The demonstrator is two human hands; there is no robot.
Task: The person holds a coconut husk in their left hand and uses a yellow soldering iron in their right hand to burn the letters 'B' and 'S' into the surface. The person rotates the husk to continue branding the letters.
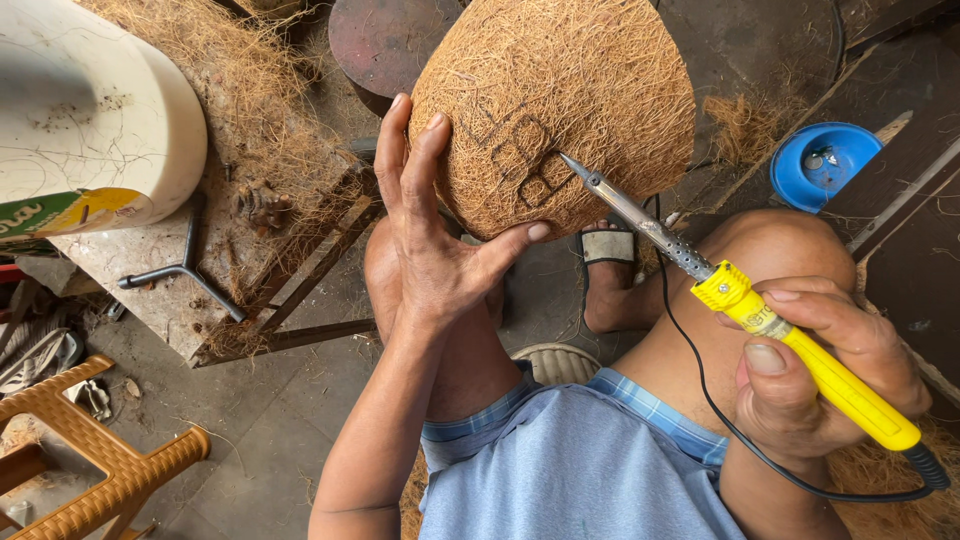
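Note:
My left hand [432,235] grips a large fibrous brown coconut husk shell [580,90] from its left side, thumb under its lower edge. Dark burnt marks [520,150] show on its surface. My right hand [830,365] holds a soldering iron with a yellow handle [810,355]; its metal tip [572,163] touches the husk beside the burnt marks. A black cord [720,410] runs from the handle over my knee.
A white plastic container [90,110] rests on a rough bench [150,270] at the left, with loose coir and a black bent metal rod [180,270]. A blue round lid [822,162] lies at the right. An orange plastic stool [90,450] stands bottom left. My sandalled foot [608,255] is below the husk.

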